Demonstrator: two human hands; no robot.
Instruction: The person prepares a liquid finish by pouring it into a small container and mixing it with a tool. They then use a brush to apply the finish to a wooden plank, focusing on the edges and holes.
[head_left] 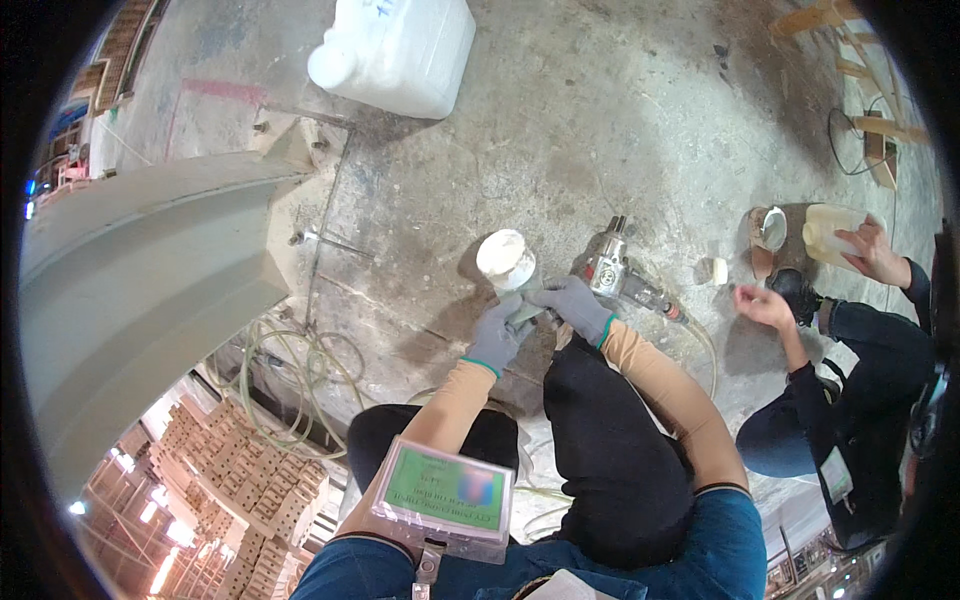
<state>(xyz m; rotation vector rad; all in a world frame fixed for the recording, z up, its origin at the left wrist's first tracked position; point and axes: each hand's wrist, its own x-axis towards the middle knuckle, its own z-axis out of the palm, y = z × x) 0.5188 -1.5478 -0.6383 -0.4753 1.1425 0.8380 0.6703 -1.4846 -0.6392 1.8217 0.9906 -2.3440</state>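
Both my hands wear grey gloves with green cuffs and meet just above the concrete floor in front of my knees. My left hand (494, 335) and my right hand (578, 304) are closed around a small pale grey-green piece (524, 312); its kind is too unclear to name. Directly beyond the fingers stands an open white tub (505, 260), its rim and inside smeared with pale stuff. Just right of my right hand lies a metal air-powered tool (612, 268) with a hose running from it.
At right, a co-worker crouches with one hand (874, 253) on a yellowish jug (826, 234). A small white container (713, 270) and a round white-topped cup (773, 229) stand nearby. A large white jerrycan (405, 55) lies ahead. A thick grey beam (170, 250) and coiled hose (300, 395) flank my left.
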